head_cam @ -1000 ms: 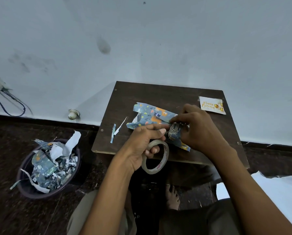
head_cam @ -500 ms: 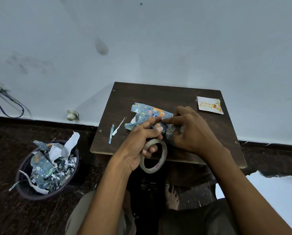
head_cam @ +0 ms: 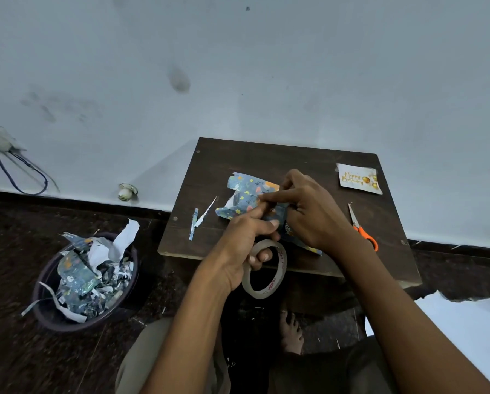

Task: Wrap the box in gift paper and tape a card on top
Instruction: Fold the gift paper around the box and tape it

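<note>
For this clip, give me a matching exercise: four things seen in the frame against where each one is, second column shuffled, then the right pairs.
Things:
1. tape roll
2. birthday card
3. scissors
4. paper scraps

Places:
A. in the dark bin on the floor
B. far right corner of the table
C. hanging from the left hand, at the table's near edge
D. on the table, right of the right hand

Pairs: 1-C, 2-B, 3-D, 4-A
</note>
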A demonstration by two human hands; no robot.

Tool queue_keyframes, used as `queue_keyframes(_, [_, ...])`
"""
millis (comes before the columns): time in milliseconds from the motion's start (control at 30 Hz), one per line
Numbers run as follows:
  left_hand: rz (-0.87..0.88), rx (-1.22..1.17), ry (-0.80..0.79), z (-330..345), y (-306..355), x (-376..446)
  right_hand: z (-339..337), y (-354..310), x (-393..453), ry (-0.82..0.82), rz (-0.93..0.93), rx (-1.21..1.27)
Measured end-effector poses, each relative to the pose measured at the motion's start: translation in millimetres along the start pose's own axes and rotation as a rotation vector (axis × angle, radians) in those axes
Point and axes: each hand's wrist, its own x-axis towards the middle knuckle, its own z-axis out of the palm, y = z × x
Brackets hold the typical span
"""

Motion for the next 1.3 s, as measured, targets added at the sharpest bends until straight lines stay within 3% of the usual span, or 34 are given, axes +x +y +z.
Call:
queue_keyframes(133, [-0.015,-0.008,0.005,-1.5,-0.5,1.7,-0.7,-3.3,6.2,-0.051,0.052,-0.005])
queue_keyframes(300, [-0.027,-0.017,-0.001,-0.7,1.2,0.5,3.8,6.6,12.9,-0.09,0.118,0.198])
queue_keyframes(467, [-0.039,-0.038,0.006,-2.3,2.1,1.1,4.4,13.3,0.8,0.115,0.162,0.607])
queue_keyframes(600, [-0.052,-0.04,-0.003,-5.3,3.8,1.2,-8.3,28.2,-17.8,0.233,0.129,0.215])
queue_keyframes(767, [-0.056,-0.017,-0.039,-7.9,7.6,-0.8,-17.2,25.3,-28.5,-0.063,0.086,0.057])
queue_keyframes(833, [-0.034,-0.023,-0.056,-10.3,9.6,-3.3,-10.6,22.7,-26.9,-0.065,0.101,-0.037])
queue_keyframes(1067, [0.139,-0.115,-0.137,-13.2,19.5,-8.5,-1.4,12.4,-23.5,0.026,0.099,-0.063])
queue_keyframes(1300, [0.128,-0.158,-0.17,-10.8,19.8,-7.9,-3.4,11.2,-26.1,-0.03,0.082,-0.116])
